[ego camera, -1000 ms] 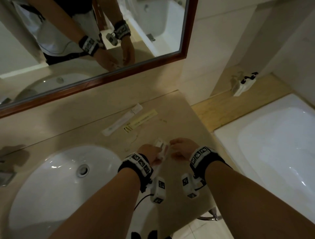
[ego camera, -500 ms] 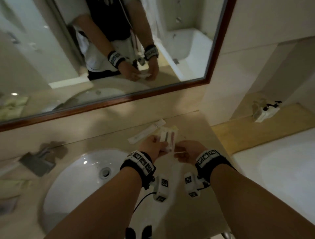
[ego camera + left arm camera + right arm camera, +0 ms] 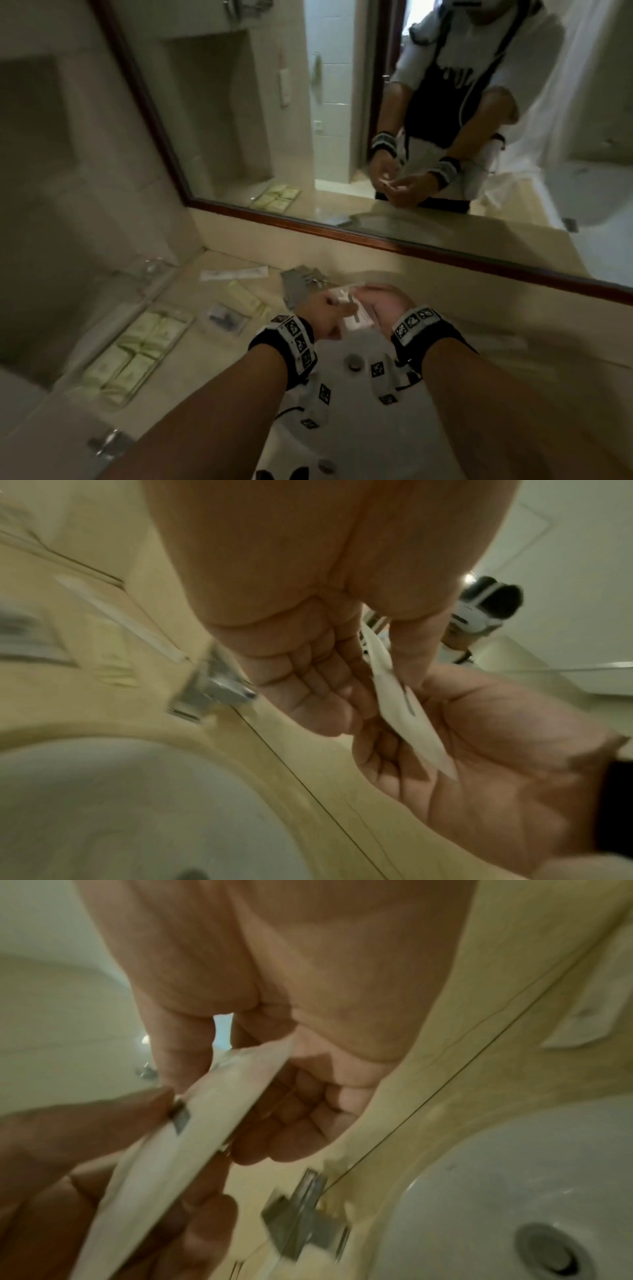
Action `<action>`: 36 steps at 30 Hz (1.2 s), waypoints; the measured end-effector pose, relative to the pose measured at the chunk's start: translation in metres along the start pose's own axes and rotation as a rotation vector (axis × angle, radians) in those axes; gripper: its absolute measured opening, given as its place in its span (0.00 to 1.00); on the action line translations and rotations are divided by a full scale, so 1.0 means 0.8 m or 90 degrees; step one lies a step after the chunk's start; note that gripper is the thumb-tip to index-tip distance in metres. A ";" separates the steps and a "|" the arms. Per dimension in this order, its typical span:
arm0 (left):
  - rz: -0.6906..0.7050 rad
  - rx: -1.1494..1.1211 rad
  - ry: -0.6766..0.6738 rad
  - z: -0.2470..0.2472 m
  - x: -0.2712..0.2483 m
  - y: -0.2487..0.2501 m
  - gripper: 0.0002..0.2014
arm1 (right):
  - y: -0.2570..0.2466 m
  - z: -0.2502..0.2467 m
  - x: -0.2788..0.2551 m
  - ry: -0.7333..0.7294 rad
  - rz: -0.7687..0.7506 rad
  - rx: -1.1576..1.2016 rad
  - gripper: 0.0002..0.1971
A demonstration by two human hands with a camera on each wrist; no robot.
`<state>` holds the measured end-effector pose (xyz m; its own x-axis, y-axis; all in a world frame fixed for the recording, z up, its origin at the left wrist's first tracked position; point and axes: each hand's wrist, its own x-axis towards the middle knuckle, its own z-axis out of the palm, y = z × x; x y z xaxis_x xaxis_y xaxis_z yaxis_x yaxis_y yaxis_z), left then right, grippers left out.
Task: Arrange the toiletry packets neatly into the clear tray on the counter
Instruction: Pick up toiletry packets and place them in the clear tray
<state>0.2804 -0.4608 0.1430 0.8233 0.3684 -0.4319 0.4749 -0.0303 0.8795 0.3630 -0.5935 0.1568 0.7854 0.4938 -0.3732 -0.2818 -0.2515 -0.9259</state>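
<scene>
The packet (image 3: 352,310) held over the sink (image 3: 342,404) was white with a small dark mark. The sink was white too. Left of the sink, the packets in the clear tray (image 3: 102,383) were pale green. The counter (image 3: 191,301) was cream. The wristbands (image 3: 294,346) were black with black-and-white squares.

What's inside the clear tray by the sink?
The clear tray holds pale green packets lying flat in rows. Blur hides their print, and anything under them is covered.

A bathroom: sink (image 3: 342,394), wall mirror (image 3: 274,120), beige vanity counter (image 3: 219,274).
</scene>
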 end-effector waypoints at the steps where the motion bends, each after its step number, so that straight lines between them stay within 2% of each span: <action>1: -0.007 -0.012 0.030 -0.032 -0.003 -0.006 0.19 | -0.003 0.031 0.013 -0.036 0.001 -0.007 0.05; 2: -0.010 -0.023 0.063 -0.065 -0.006 -0.013 0.20 | -0.007 0.061 0.023 -0.066 0.009 -0.025 0.09; 3: -0.008 -0.035 0.094 -0.097 -0.007 -0.021 0.19 | -0.006 0.090 0.038 -0.097 0.020 -0.050 0.19; 5: 0.003 -0.065 0.143 -0.164 -0.013 -0.041 0.12 | 0.003 0.154 0.076 -0.159 0.043 -0.093 0.37; 7: 0.008 -0.071 0.171 -0.216 -0.017 -0.062 0.08 | 0.023 0.204 0.118 -0.217 0.069 -0.096 0.43; 8: 0.008 -0.078 0.184 -0.242 -0.021 -0.073 0.08 | 0.018 0.237 0.119 -0.238 0.083 -0.114 0.44; 9: 0.006 -0.089 0.195 -0.267 -0.023 -0.083 0.08 | 0.009 0.269 0.114 -0.257 0.090 -0.115 0.40; 11: -0.006 -0.122 0.234 -0.320 -0.029 -0.105 0.08 | -0.005 0.333 0.110 -0.277 0.080 -0.128 0.20; 12: -0.015 -0.140 0.255 -0.344 -0.030 -0.116 0.08 | -0.014 0.363 0.103 -0.288 0.079 -0.143 0.17; 14: -0.040 -0.176 0.300 -0.396 -0.032 -0.139 0.08 | -0.017 0.422 0.108 -0.305 0.088 -0.165 0.21; 20: -0.107 -0.291 0.357 -0.501 -0.025 -0.196 0.10 | 0.007 0.536 0.139 -0.329 0.103 -0.228 0.08; 23: -0.143 -0.279 0.370 -0.529 -0.008 -0.226 0.11 | 0.024 0.563 0.164 -0.304 0.119 -0.266 0.07; 28: -0.204 -0.234 0.343 -0.544 0.025 -0.261 0.11 | 0.044 0.574 0.192 -0.252 0.124 -0.357 0.06; 34: -0.242 -0.098 0.314 -0.552 0.047 -0.276 0.11 | 0.063 0.581 0.211 -0.201 0.138 -0.431 0.08; 36: -0.254 -0.062 0.303 -0.555 0.053 -0.277 0.11 | 0.066 0.584 0.217 -0.196 0.140 -0.459 0.05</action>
<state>0.0718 -0.0260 0.0187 0.3490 0.7077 -0.6144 0.6681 0.2718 0.6926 0.2271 -0.1318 0.0156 0.5378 0.5510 -0.6381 0.0951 -0.7917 -0.6035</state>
